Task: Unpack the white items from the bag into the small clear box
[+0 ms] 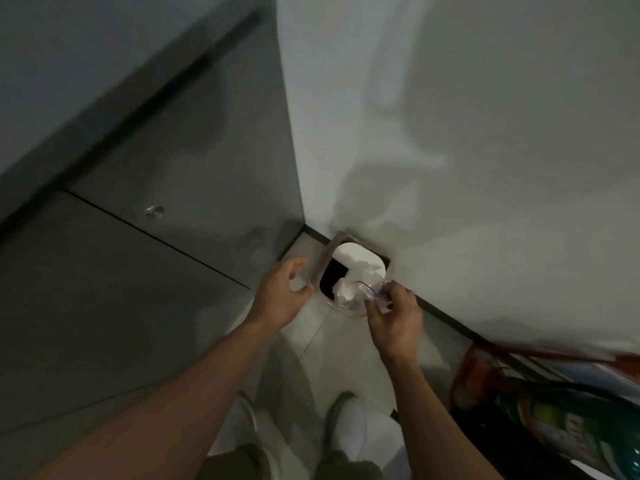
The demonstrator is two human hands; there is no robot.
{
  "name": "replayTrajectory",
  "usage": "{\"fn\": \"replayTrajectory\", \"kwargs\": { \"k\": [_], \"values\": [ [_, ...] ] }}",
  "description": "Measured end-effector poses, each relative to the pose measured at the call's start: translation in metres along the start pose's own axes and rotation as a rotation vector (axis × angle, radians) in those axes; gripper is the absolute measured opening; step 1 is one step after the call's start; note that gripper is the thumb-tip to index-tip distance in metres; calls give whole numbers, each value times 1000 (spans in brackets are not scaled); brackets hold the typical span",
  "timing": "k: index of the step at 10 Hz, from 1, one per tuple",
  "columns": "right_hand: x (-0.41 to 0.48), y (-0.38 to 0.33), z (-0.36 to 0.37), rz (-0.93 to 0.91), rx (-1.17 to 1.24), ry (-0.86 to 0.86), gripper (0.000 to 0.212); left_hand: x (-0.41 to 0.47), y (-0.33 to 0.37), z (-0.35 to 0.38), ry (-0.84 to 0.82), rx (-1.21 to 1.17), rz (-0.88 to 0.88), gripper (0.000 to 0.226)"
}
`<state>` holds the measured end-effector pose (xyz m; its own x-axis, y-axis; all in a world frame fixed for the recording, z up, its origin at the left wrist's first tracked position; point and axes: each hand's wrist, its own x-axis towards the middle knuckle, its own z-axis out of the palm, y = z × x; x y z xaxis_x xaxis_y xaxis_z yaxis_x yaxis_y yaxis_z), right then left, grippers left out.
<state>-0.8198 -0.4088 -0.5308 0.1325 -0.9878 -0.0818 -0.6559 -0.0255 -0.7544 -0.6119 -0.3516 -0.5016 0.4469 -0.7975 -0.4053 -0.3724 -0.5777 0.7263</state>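
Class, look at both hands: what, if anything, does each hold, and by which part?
The right hand pinches the clear plastic bag by its crumpled edge, beside the blue line. The left hand holds nothing.

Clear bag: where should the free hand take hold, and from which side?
On the clear bag, probably the free left end, bulging around the white crumpled item; come from the left with the open left hand. The right hand pinches its right end by the blue line, so that side is blocked.

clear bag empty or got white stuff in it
Not empty: crumpled white material shows inside the clear bag that the right hand pinches.
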Motion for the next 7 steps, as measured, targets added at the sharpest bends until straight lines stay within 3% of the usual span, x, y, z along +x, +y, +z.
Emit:
{"fn": "replayTrajectory", "kwargs": {
  "k": [1, 2, 4, 5, 6, 7],
  "values": [
    [10, 53, 51, -67, -33, -36, 19, 34, -60, 53, -91, 146, 20, 78],
    [20, 91, 101, -139, -114, -50, 15, 67, -106, 101, -137, 160, 61, 86],
    [45, 117, 168, 11, -306, -83, 22, 97, -158, 149, -11, 79, 132, 79],
    [56, 105, 181, 161, -494, -249, 31, 99, -166, 151, -19, 63, 136, 79],
    [58, 86, 172, 278, -479, -354, 35, 100, -156, 135, -102, 66, 82, 74],
    [49, 67, 146, 310, -276, -389, 36, 93, -132, 109, -62, 92, 89, 60]
  ]
}}
